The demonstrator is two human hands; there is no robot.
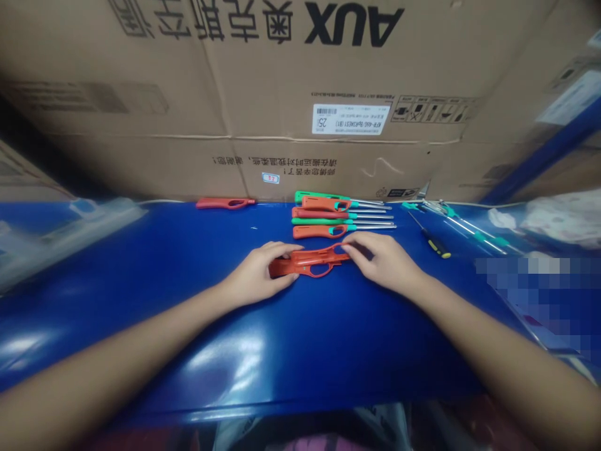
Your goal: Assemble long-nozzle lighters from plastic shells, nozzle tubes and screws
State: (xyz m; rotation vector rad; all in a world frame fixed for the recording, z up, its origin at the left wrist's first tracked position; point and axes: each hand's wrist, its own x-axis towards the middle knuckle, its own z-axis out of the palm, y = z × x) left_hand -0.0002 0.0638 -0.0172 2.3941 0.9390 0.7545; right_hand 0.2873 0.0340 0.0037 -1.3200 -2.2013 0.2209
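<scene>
An orange plastic lighter shell (pixel 312 262) lies on the blue table (pixel 291 338) between my hands. My left hand (pixel 260 274) grips its left end, fingers curled over it. At the shell's right end, my right hand (pixel 382 258) pinches it with the fingertips. Just behind lies a stack of orange and green long-nosed lighters (pixel 331 216) with metal tubes pointing right.
A single orange shell (pixel 224 203) lies at the back left. A black-and-yellow screwdriver (pixel 431 238) and green-handled metal parts (pixel 462 224) lie to the right. Large cardboard boxes (pixel 300 94) wall off the back of the table. Clear plastic bags (pixel 70 228) lie far left.
</scene>
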